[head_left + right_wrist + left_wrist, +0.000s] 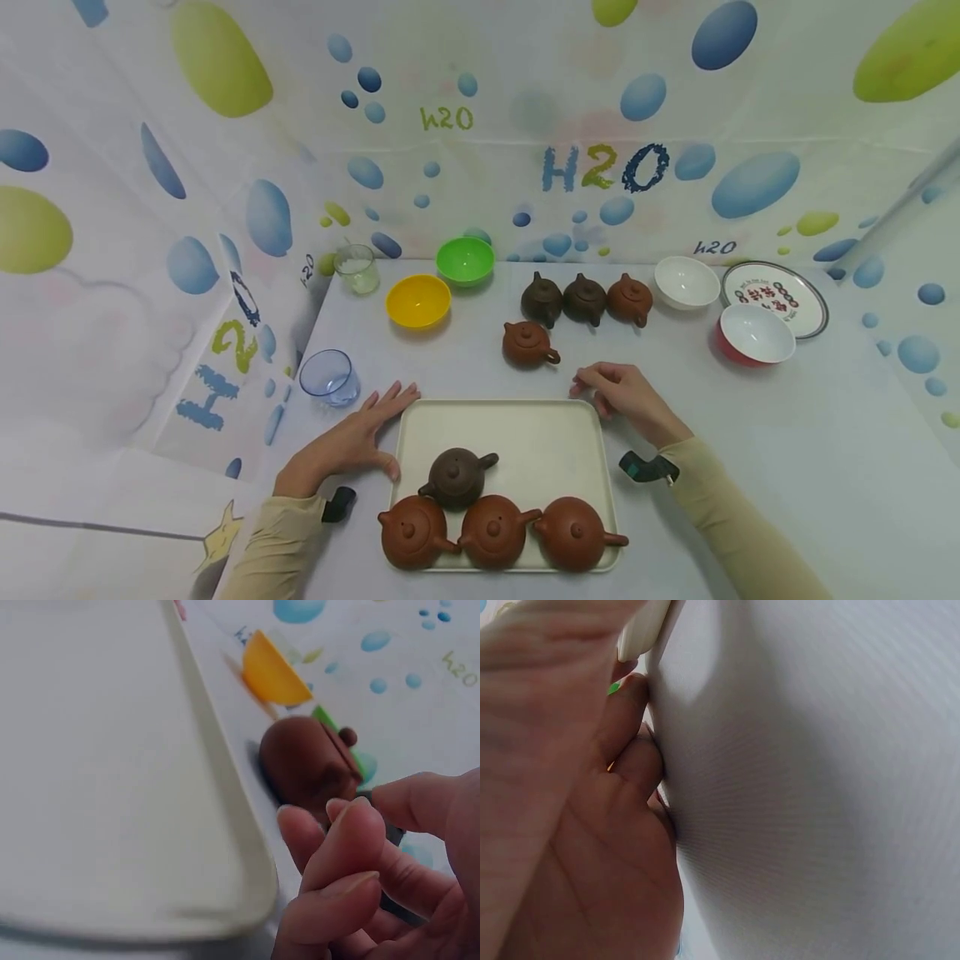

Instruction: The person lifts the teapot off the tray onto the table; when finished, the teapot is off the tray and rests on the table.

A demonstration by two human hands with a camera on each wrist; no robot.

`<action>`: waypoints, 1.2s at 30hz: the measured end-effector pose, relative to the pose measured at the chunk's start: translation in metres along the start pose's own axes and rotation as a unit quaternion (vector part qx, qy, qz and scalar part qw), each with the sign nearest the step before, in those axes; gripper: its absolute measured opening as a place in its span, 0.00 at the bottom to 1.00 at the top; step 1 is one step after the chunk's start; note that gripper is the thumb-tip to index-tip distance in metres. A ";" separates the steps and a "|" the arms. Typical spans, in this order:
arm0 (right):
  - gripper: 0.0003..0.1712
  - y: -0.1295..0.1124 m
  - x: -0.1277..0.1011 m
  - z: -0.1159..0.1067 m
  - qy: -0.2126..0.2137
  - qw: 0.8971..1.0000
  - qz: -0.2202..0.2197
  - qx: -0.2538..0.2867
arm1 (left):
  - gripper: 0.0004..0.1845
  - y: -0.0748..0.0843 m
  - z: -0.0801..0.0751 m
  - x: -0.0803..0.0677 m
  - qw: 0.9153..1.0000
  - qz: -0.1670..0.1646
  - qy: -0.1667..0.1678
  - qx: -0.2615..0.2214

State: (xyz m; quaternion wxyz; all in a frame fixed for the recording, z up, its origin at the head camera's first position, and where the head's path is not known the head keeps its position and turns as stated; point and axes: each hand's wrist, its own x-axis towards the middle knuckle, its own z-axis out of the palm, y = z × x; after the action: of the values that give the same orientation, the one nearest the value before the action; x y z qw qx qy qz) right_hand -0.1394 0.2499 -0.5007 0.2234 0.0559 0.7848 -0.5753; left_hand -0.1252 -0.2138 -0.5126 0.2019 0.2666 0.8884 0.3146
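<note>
My left hand (352, 442) lies at the left side of the cream tray (517, 433), fingers spread, thumb near its rim. In the left wrist view, the fingers (634, 761) rest against the white cloth. My right hand (626, 400) hovers by the tray's far right corner with loosely bent fingers and nothing in them. Just beyond it sits a reddish-brown teapot (527, 344), its handle towards the hand. On the tray are a dark brown teapot (456, 477) and, along the near edge, three reddish-brown teapots (492, 533).
Behind the lone teapot stand two dark teapots (584, 298) and a reddish one (630, 298). Yellow (418, 302) and green bowls (465, 261) and two glasses (330, 379) are at left; white (686, 282) and red bowls (754, 335) and a plate (802, 292) at right.
</note>
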 end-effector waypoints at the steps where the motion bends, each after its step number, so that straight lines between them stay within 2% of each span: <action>1: 0.22 -0.001 -0.001 0.003 -0.004 1.000 -0.008 -0.005 | 0.70 0.000 0.000 0.000 1.000 0.002 0.000 0.004; 7: 0.22 -0.014 -0.005 0.023 -0.047 0.997 -0.053 -0.030 | 0.70 0.002 -0.001 -0.001 1.000 -0.005 -0.003 0.001; 11: 0.20 -0.025 -0.005 0.041 -0.119 0.988 -0.074 -0.065 | 0.70 0.003 -0.002 -0.001 1.000 -0.011 -0.005 -0.001; 14: 0.19 -0.034 -0.004 0.059 -0.190 0.974 -0.082 -0.095 | 0.70 0.003 -0.003 -0.001 1.000 -0.009 -0.003 -0.002; 17: 0.18 -0.039 -0.002 0.079 -0.262 0.954 -0.080 -0.120 | 0.70 0.002 -0.002 -0.001 1.000 -0.002 -0.002 -0.006; 22: 0.16 -0.042 0.001 0.107 -0.342 0.927 -0.079 -0.131 | 0.69 -0.001 0.000 0.000 1.000 0.001 -0.003 -0.011; 27: 0.22 -0.042 0.002 0.116 -0.386 0.907 -0.094 -0.138 | 0.69 0.000 0.001 0.000 1.000 0.002 0.002 -0.015; 31: 0.24 -0.040 0.002 0.116 -0.405 0.897 -0.097 -0.147 | 0.69 0.001 0.001 -0.001 1.000 -0.002 0.002 -0.020; 33: 0.23 -0.039 0.001 0.116 -0.408 0.896 -0.094 -0.145 | 0.69 0.000 0.001 -0.002 1.000 -0.001 0.002 -0.017; 36: 0.23 -0.037 0.001 0.117 -0.400 0.901 -0.095 -0.140 | 0.70 -0.001 0.000 -0.001 1.000 -0.001 0.001 -0.011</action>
State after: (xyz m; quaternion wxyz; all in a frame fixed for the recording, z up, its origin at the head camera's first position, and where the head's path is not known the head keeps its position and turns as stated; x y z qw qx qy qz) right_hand -0.1198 0.1285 -0.4964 0.4689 -0.2854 0.7031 -0.4520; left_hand -0.1245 -0.2150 -0.5131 0.2041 0.2632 0.8852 0.3250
